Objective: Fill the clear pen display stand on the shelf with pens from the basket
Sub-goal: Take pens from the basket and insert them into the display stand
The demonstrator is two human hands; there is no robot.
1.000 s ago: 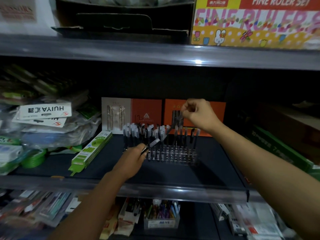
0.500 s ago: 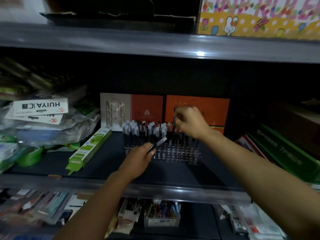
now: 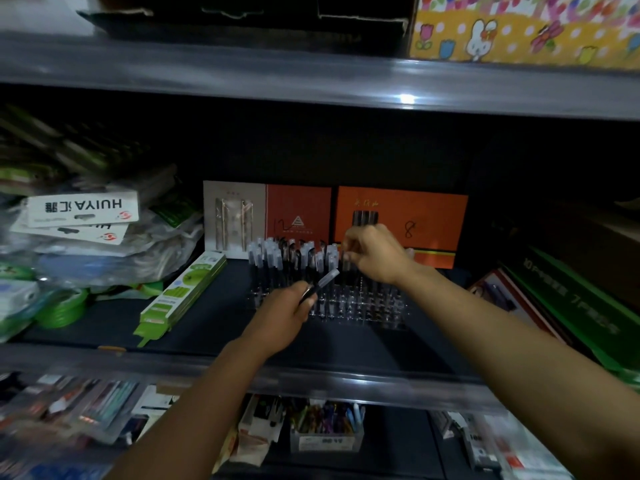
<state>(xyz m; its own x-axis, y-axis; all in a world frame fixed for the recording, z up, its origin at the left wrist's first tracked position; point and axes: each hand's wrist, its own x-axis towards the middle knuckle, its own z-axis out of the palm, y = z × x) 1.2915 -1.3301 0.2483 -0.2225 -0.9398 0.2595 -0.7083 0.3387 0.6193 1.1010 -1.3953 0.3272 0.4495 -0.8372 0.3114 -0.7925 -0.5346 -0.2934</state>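
Note:
The clear pen display stand [image 3: 349, 306] sits mid-shelf on the dark shelf board [image 3: 214, 327]. Its back rows hold several upright pens with clear caps [image 3: 287, 254]; its front holes show empty. My left hand [image 3: 284, 317] is in front of the stand, gripping a black pen with a clear cap [image 3: 325, 280] that points up and right. My right hand [image 3: 374, 252] hovers over the stand's right back rows, fingers pinched on a dark pen [image 3: 346, 268] standing upright in the rack. The basket is out of view.
Orange gift boxes [image 3: 401, 223] and a beige pen box [image 3: 232, 216] stand behind the stand. A green flat pack [image 3: 180, 292] lies to the left, bagged goods [image 3: 86, 237] beyond it. Green boxes [image 3: 568, 306] crowd the right. A lower shelf holds a tub of pens [image 3: 325, 424].
My right hand has come down from above the stand to the pen tops at the right back. My left hand with its pen stayed about where it was. The camera tilted slightly down.

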